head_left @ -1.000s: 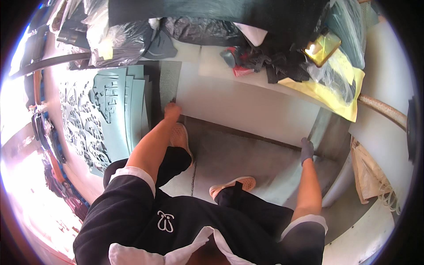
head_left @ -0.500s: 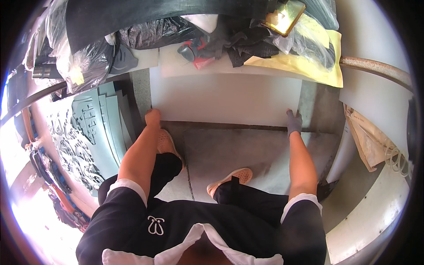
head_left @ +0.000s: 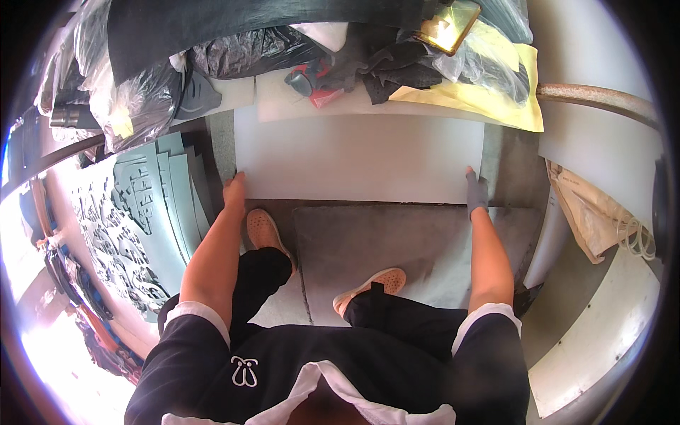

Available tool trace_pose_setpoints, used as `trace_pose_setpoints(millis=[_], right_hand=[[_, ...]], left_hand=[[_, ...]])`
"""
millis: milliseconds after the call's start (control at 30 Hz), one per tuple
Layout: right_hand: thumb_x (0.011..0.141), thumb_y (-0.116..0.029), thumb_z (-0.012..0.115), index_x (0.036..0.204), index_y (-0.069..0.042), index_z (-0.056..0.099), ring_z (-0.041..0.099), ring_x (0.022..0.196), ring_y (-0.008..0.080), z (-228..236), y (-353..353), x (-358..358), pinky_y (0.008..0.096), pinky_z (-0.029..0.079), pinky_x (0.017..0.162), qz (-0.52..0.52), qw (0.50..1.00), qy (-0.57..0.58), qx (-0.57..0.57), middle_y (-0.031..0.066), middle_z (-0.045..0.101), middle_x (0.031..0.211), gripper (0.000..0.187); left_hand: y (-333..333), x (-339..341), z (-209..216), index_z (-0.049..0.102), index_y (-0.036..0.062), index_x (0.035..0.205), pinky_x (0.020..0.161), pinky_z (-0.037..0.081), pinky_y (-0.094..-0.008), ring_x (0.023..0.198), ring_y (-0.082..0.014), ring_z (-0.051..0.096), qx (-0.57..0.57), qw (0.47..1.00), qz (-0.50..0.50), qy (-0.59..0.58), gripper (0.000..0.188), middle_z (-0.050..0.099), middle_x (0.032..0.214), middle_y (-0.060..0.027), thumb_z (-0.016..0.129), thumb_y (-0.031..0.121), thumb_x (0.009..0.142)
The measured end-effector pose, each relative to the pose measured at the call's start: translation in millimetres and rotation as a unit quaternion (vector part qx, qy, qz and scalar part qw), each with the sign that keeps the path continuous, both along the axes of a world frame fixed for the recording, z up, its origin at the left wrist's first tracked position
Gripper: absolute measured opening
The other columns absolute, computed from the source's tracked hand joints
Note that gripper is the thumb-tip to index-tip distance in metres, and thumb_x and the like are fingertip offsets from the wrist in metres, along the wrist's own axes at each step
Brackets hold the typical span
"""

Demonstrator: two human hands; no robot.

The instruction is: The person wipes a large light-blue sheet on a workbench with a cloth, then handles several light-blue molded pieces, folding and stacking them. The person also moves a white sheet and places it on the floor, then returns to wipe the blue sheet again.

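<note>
White sheet [head_left: 358,157]: there it is, centre of the frame, a broad pale panel with its far side out of sight under the cluttered shelf [head_left: 273,108]; whether it rests on the floor, I can't tell from here
Left hand [head_left: 234,190]: bare, clasped on the sheet's left edge near the front corner; thumb uppermost, the fingers underneath hidden from me
Right hand [head_left: 477,193]: grey-gloved, grasping the right edge near its own front corner; arms spread wide, both sides covered
Shelf: here's my worry; tip the sheet too steeply and its far side could knock the overhang, jolting the glossy slab [head_left: 448,28] up at the upper right or catching the yellow paper [head_left: 503,106] that laps over the front
Cut-out sheets [head_left: 170,195]: the grey stack at the left of the frame, near that left wrist; a wide swing or an uneven pull could skew a corner into it
Left shoe [head_left: 265,230]: just below the left hand; if the hold slips on that smooth face, the front edge could come down on the toes
Paper bag [head_left: 577,212]: brown, right of the frame, a faint line of print on it; too small to read
Shirt emblem [head_left: 245,370]: white, looping, low in the frame; no letters I can make out; no lettering visible on the sheet either
</note>
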State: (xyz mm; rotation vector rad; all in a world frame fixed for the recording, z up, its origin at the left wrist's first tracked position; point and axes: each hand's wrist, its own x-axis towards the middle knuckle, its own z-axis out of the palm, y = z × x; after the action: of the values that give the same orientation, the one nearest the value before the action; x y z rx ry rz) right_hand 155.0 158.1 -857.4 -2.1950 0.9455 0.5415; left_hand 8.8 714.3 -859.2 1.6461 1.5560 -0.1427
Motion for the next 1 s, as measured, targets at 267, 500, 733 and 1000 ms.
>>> trace_pose_setpoints(millis=[267, 500, 733, 1000], right_hand=[[0.079, -0.069, 0.046, 0.127, 0.014, 0.039, 0.042, 0.123, 0.041, 15.3, -11.0, 2.8, 0.0403, 0.034, 0.102, 0.151, 0.984, 0.089, -0.029, 0.0317, 0.044, 0.129, 0.096], [0.079, -0.071, 0.044, 0.13, 0.011, 0.036, 0.039, 0.124, 0.0416, 16.0, -25.7, -28.5, 0.0408, 0.034, 0.102, 0.176, 0.974, 0.144, -0.022, 0.0309, 0.042, 0.131, 0.096], [0.082, -0.066, 0.044, 0.14, 0.001, 0.021, 0.04, 0.125, 0.0391, 29.3, -46.2, -97.3, 0.0411, 0.033, 0.102, 0.195, 0.959, 0.205, 0.007, 0.0265, 0.042, 0.134, 0.092], [0.081, -0.066, 0.046, 0.128, 0.008, 0.04, 0.042, 0.122, 0.0396, 47.8, -60.5, -175.9, 0.0401, 0.035, 0.101, 0.184, 0.964, 0.192, 0.009, 0.0303, 0.046, 0.127, 0.088]], left_hand=[[14.1, 9.3, 22.8, 0.057, -0.001, 0.115, 0.051, 0.042, -0.0342, 0.068, -0.0213, 0.054, -0.091, 0.975, -0.127, 0.159, 0.088, 0.06, 0.091, -0.0121, 0.033, 0.077, 0.08], [13.9, -39.2, -3.4, 0.056, -0.0009, 0.116, 0.06, 0.049, -0.0393, 0.081, -0.0301, 0.06, -0.081, 0.967, -0.166, 0.175, 0.089, 0.062, 0.1, -0.0167, 0.025, 0.075, 0.083], [3.7, -96.2, 22.7, 0.049, -0.0003, 0.126, 0.079, 0.048, -0.0419, 0.107, -0.0342, 0.055, -0.128, 0.953, -0.201, 0.189, 0.09, 0.057, 0.116, -0.0234, 0.023, 0.074, 0.084], [-6.3, -165.0, 38.5, 0.047, -0.0068, 0.125, 0.102, 0.033, -0.0396, 0.121, -0.0394, 0.044, -0.07, 0.917, -0.301, 0.252, 0.094, 0.05, 0.125, -0.0276, 0.022, 0.073, 0.084]])
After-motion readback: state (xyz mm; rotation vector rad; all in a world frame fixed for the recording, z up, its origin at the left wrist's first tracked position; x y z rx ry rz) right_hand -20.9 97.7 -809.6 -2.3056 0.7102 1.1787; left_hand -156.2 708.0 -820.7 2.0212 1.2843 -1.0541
